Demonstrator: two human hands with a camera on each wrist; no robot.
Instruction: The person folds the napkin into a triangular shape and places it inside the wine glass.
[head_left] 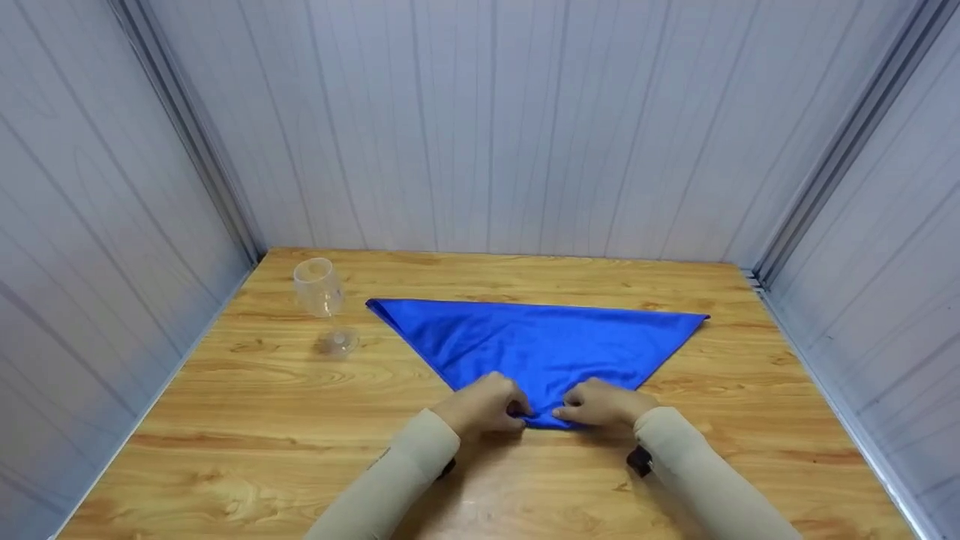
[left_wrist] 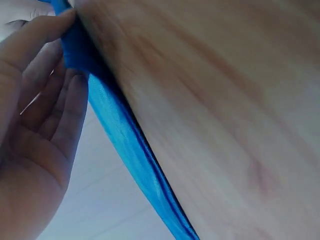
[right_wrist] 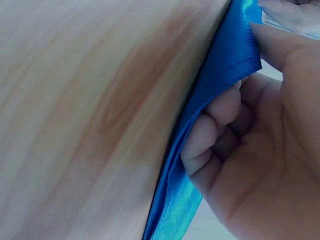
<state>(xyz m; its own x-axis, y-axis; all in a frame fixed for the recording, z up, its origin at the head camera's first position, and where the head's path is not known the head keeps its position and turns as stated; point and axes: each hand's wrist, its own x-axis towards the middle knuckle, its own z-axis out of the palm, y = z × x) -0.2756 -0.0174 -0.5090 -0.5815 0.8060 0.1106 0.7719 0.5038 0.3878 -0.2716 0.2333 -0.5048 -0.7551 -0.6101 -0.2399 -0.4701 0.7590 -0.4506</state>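
Observation:
A shiny blue cloth, folded into a large triangle, lies on the table with its long side away from me. Its near corner is turned up into a short, flat front edge. My left hand pinches the left end of that edge; in the left wrist view the thumb presses on the cloth. At the edge's right end, my right hand pinches the fabric too, with curled fingers against the cloth in the right wrist view. A small gap separates the two hands.
A clear stemmed wine glass stands upright on the left of the wooden table, beyond my left hand. Pale panelled walls enclose the table at the back and both sides.

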